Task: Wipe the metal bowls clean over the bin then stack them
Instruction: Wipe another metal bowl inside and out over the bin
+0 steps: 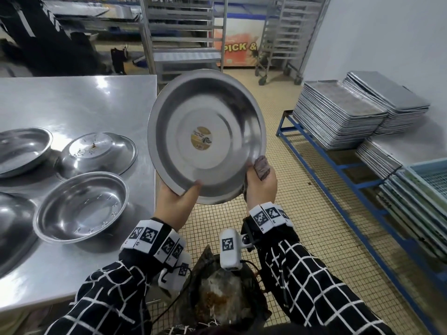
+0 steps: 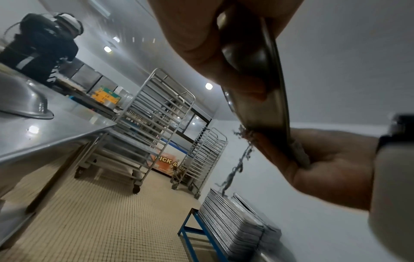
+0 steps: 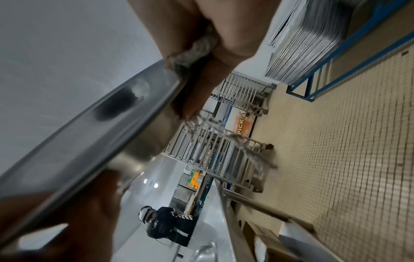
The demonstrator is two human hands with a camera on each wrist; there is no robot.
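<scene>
I hold a large metal bowl [image 1: 208, 139] tilted toward me, its inside showing a round yellow sticker [image 1: 202, 139]. My left hand [image 1: 179, 201] grips the bowl's lower left rim, thumb inside. My right hand [image 1: 262, 187] grips the lower right rim together with a grey cloth [image 1: 262, 166] pressed against it. The bin [image 1: 217, 293], lined with a dark bag holding food scraps, sits below my wrists. In the left wrist view the bowl's rim [image 2: 275, 92] runs edge-on between both hands, with cloth threads [image 2: 237, 166] hanging down. The right wrist view shows the cloth [image 3: 197, 49] pinched against the rim [image 3: 107, 134].
Several other metal bowls [image 1: 82, 206] lie on the steel table [image 1: 72, 100] at left, one upside down with crumbs [image 1: 96, 151]. Stacked baking trays [image 1: 338, 117] rest on a blue rack [image 1: 338, 170] at right. Wheeled tray racks [image 1: 183, 37] stand behind. Another person [image 2: 44, 46] works at a far counter.
</scene>
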